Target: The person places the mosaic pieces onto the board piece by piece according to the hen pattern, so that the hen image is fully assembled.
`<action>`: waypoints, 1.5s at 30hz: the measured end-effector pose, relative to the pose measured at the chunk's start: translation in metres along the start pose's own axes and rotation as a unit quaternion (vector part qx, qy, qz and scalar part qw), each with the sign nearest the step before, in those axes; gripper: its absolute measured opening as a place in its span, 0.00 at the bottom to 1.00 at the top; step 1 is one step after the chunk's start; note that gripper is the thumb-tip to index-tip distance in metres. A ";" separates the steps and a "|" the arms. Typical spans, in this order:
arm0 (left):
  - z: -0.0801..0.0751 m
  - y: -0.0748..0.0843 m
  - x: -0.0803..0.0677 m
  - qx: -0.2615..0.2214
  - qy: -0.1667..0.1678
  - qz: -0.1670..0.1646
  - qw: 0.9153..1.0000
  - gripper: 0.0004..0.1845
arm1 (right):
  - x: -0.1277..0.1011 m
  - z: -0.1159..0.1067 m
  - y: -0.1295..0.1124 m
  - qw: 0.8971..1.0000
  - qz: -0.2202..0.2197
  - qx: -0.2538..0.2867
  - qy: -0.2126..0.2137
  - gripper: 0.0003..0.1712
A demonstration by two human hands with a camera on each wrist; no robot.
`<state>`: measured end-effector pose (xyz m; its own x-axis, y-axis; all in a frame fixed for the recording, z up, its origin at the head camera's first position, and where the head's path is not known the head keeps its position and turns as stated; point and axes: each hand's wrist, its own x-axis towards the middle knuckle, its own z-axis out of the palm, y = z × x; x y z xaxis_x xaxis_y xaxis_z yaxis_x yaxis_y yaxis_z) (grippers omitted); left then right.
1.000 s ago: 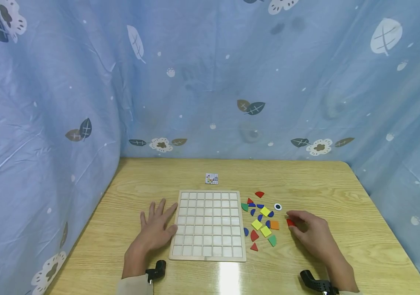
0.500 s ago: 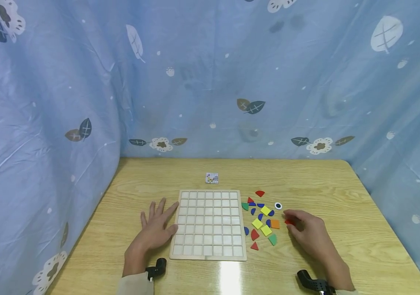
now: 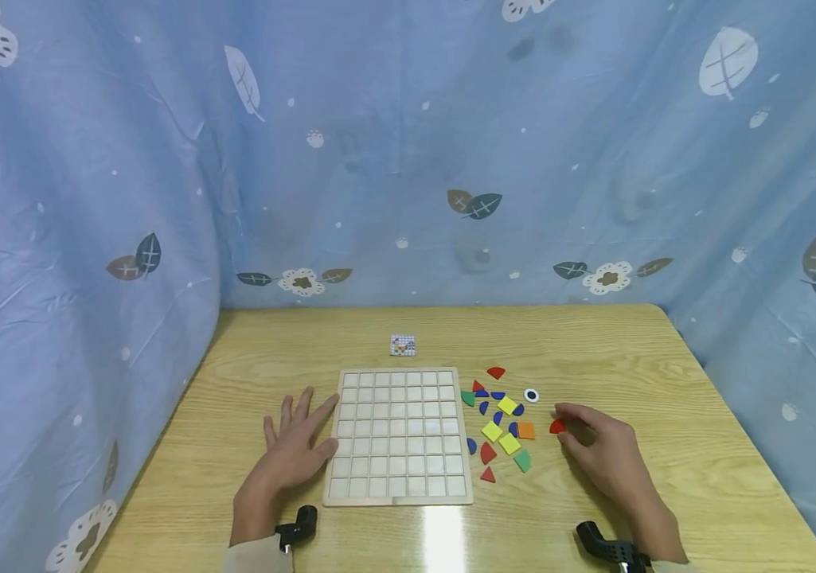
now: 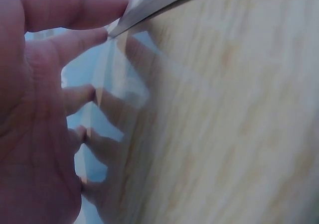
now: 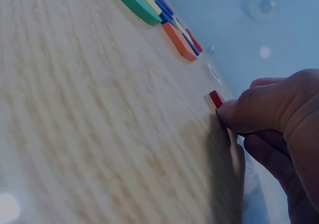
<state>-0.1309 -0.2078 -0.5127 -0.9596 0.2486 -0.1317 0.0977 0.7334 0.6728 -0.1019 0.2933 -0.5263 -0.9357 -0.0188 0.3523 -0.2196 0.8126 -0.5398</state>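
1. My left hand (image 3: 293, 447) lies flat on the wooden table (image 3: 665, 374), fingers straight and spread. The index fingertip touches the left edge of the grid board (image 3: 397, 434). I judge this placement steadies the board against sliding.
2. The grid board sits nearest my body, between both hands. It is pale wood, divided into square cells; all visible cells hold nothing.
3. My right hand (image 3: 604, 450) rests on the table right of the loose pieces, fingers curled. The fingertips pinch a small red piece (image 3: 557, 426) down at table level. The right wrist view shows the red piece (image 5: 216, 98) as a thin flat tile, its edge protruding just past the thumb; whether it rests on the wood or is just clear of it I cannot tell.
4. The red piece lies apart from the piece cluster (image 3: 499, 426), just right of an orange square (image 3: 526, 430). Its full outline is hidden by my fingers.
5. The piece cluster lies between board and right hand: yellow squares, blue half-rounds, green and red wedges, all flat on the table.
6. Farther out, a white ring with a dark centre (image 3: 532, 395) lies at the edge of the cluster.
7. Farthest, a small pattern card (image 3: 403, 345) lies beyond the board's top edge, presumably placed for reference.
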 end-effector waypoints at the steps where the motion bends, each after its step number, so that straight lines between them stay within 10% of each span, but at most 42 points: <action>1: -0.001 0.001 -0.001 0.002 -0.005 -0.006 1.000 0.38 | 0.001 0.000 0.000 1.000 0.000 0.000 -0.003 0.27; 17: -0.001 -0.001 -0.001 0.002 -0.012 -0.002 1.000 0.38 | 0.030 0.007 -0.033 0.996 -0.072 0.056 0.005 0.23; 45: 0.001 -0.001 -0.002 -0.001 0.003 -0.004 1.000 0.37 | 0.123 0.115 -0.168 0.963 -0.135 0.201 -0.115 0.19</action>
<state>-0.1287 -0.2082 -0.5139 -0.9621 0.2383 -0.1328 0.0890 0.7343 0.6729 -0.2118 0.0874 -0.4802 -0.8554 -0.3647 0.3678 -0.5101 0.4699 -0.7205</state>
